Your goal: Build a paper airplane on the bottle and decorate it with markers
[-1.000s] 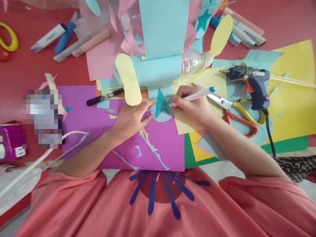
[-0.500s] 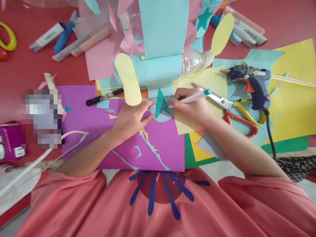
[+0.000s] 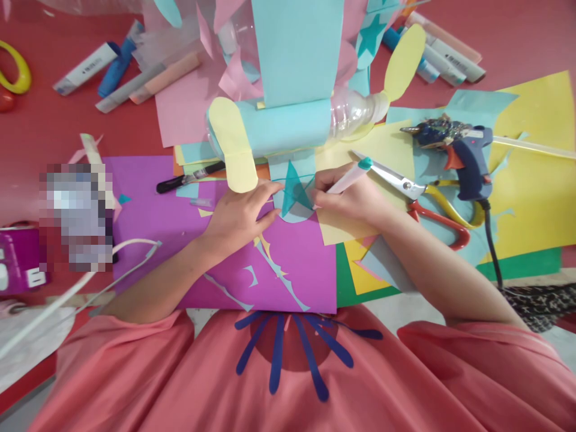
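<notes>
My right hand (image 3: 346, 195) is closed around a white marker (image 3: 348, 178) with a teal end, its tip low beside a teal star (image 3: 294, 191). The star is coloured on a rounded light-blue paper wing (image 3: 294, 215), which sticks out from under a plastic bottle wrapped in light-blue paper (image 3: 288, 123). My left hand (image 3: 243, 210) lies with fingers apart, fingertips at the wing's left edge. A pale yellow rounded paper piece (image 3: 234, 144) on the bottle's left end reaches down to the back of that hand.
Right of my hands lie scissors (image 3: 414, 191) with red and yellow handles and a blue glue gun (image 3: 470, 159) with its cord. Purple paper (image 3: 180, 180) with scraps is underneath. A black-handled cutter (image 3: 189, 177) and several markers (image 3: 87, 67) lie further off.
My right hand has shifted slightly, and the marker's teal end has swung a little left and up, so the marker stands steeper. My left hand stays in place.
</notes>
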The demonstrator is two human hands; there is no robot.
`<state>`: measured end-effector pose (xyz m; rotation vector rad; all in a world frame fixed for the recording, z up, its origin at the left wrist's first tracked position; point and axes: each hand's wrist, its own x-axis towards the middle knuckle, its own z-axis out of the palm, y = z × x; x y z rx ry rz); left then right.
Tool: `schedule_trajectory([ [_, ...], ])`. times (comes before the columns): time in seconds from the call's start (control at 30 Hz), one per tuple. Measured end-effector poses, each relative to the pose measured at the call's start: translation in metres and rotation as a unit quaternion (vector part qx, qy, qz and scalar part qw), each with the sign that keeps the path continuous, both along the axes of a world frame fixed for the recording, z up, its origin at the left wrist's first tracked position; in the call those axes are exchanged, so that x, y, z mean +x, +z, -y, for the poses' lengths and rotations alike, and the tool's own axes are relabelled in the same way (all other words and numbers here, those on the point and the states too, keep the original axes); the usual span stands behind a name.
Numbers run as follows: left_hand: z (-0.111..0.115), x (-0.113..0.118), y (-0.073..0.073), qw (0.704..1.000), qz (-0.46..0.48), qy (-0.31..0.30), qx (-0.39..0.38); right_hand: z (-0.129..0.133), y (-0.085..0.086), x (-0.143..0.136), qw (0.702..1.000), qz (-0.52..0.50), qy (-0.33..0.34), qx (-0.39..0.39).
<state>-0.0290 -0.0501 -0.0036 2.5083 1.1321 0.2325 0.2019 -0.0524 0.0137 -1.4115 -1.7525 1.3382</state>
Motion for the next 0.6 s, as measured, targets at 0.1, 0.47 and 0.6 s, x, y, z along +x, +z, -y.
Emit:
schedule_trajectory([
  [0.1, 0.0004, 0.0002, 0.0005, 1.000, 0.002, 0.001, -0.002, -0.0006, -0.0014, 0.0005, 0.999, -0.023, -0.038, -0.001],
  [0.47, 0.0004, -0.0002, -0.0006, 1.000, 0.012, -0.001, 0.000, 0.0010, -0.0045, -0.0039, 0.998, 0.031, -0.056, 0.018],
  [0.6, 0.0007, 0.0004, 0.0002, 1.000, -0.002, 0.003, -0.008, 0.0007, -0.0031, -0.0004, 0.999, 0.036, -0.016, 0.018],
])
